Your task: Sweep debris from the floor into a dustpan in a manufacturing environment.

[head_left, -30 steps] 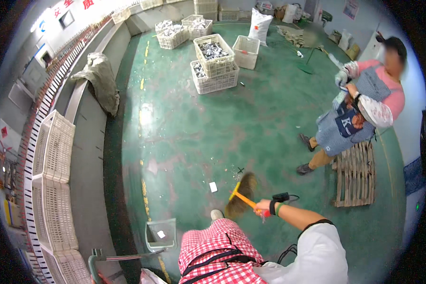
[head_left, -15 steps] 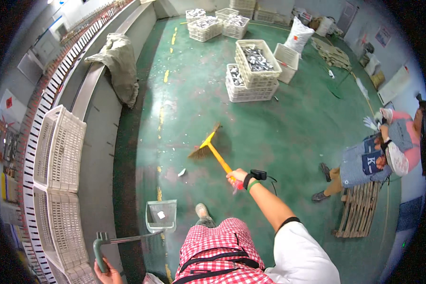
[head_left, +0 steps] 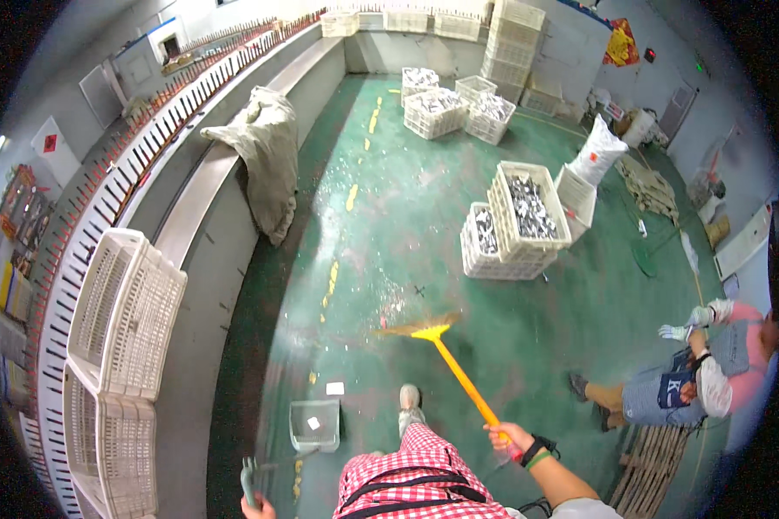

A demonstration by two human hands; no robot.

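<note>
Sweeping seems in hand: fingers clamped, the right hand holds the broom beside scraps on the floor, the left hand the handle of the dustpan, left of the shoe; next likely calls for brushing scraps panward

Factory workshop, as I read it from my feed: green painted floor, worn yellow marking line, long track of upright pins. I also list plastic crates heaped with small silvery parts, a white sack, a slatted wooden pallet.
</note>
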